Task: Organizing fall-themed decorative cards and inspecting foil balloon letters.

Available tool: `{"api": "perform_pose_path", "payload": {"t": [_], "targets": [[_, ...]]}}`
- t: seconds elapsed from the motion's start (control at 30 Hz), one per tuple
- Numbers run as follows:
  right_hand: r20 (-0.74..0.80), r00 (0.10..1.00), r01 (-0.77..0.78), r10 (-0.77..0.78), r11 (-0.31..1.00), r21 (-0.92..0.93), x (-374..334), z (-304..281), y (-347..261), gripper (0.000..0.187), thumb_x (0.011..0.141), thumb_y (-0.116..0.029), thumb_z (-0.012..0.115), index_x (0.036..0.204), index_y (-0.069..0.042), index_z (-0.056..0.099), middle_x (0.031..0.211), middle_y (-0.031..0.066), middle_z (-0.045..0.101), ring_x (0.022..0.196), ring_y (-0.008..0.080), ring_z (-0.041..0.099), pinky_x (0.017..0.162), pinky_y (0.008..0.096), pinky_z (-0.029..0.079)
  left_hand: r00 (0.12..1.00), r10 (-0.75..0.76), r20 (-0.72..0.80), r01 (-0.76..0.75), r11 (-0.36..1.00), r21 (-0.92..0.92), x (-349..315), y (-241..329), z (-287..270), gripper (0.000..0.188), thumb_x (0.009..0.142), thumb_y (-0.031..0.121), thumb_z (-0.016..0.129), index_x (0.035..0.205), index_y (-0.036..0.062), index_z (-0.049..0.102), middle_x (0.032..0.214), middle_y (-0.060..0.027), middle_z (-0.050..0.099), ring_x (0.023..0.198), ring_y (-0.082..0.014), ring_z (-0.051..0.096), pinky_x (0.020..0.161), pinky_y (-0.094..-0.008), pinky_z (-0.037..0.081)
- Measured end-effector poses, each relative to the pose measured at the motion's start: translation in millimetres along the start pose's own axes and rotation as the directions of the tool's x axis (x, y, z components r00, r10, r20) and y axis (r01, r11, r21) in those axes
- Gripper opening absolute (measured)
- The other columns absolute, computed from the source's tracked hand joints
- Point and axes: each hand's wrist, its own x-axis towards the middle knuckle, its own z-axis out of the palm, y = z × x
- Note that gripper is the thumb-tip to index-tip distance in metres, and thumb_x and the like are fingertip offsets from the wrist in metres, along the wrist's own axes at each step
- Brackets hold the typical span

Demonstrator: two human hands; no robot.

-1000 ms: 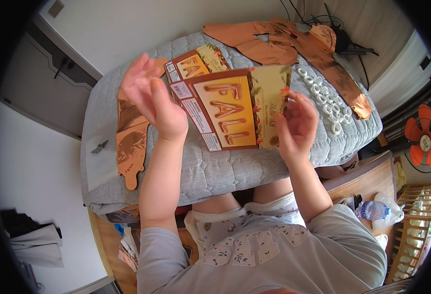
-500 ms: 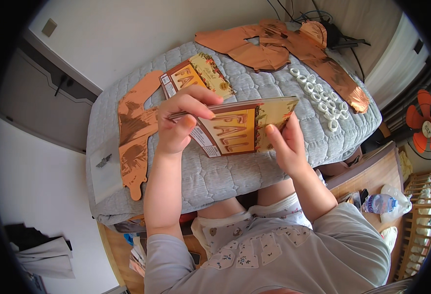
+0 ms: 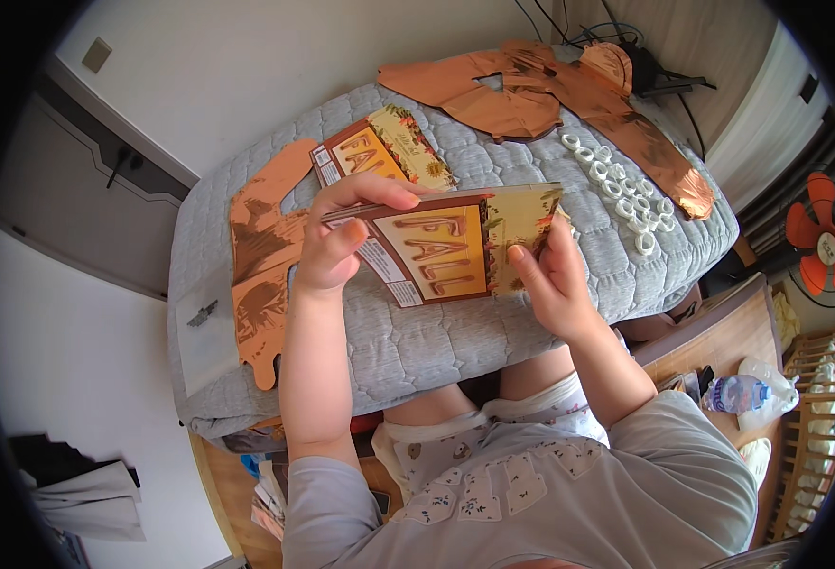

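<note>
Above the bed I hold a small stack of printed cardboard cards (image 3: 448, 248), brown, orange and cream with leaf decoration. My left hand (image 3: 334, 237) is closed on the stack's left end, fingers over the top edge and thumb on the near face. At the right end, my right hand (image 3: 552, 283) grips the stack with its thumb on the front. Partly hidden behind lie more cards (image 3: 413, 142) of the same print. Left of them a flat copper-coloured foil balloon (image 3: 264, 256) is spread on the quilted bed (image 3: 370, 346).
More flat copper foil balloons (image 3: 455, 90) lie at the bed's far side. Several white rings (image 3: 617, 171) are grouped at its right. An orange fan (image 3: 824, 242), a plastic bottle (image 3: 732, 393) and a wooden slatted rail (image 3: 816, 408) stand beyond the right side. A clear plastic sheet (image 3: 211, 327) lies at left.
The stack has shifted slightly left and turned a little to face me more squarely. Both hands moved with it and kept their hold.
</note>
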Motion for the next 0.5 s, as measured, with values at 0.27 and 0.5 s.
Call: {"api": "perform_pose_path", "payload": {"t": [0.27, 0.5], "targets": [[-0.024, 1.0, -0.02, 0.02, 1.0, 0.024, -2.1, -11.5, -4.9, 0.035, 0.094, -0.002, 0.066, 0.127, 0.003, 0.056, 0.105, 0.0086, 0.067, 0.092, 0.013, 0.064, 0.084, 0.0287, 0.052, 0.999, -0.035, -0.011, 0.034, 0.994, -0.101, 3.4, -2.9, 2.8, 0.062, 0.086, 0.054, 0.068, 0.114, -0.0015, 0.062, 0.122, -0.019, 0.066, 0.113, -0.0248, 0.064, 0.1, -0.0374, 0.049], [0.072, 0.991, -0.12, 0.114, 0.99, 0.08, -10.2, -28.8, -3.9, 0.026, 0.094, 0.003, 0.065, 0.119, 0.004, 0.06, 0.106, 0.0055, 0.066, 0.096, 0.0108, 0.063, 0.086, 0.0254, 0.05, 0.996, -0.001, -0.09, 0.005, 0.999, 0.049, -0.5, -6.3, 1.3, 0.032, 0.088, 0.026, 0.073, 0.107, 0.0008, 0.066, 0.113, -0.0103, 0.069, 0.105, -0.0174, 0.064, 0.096, -0.0323, 0.049]]}}
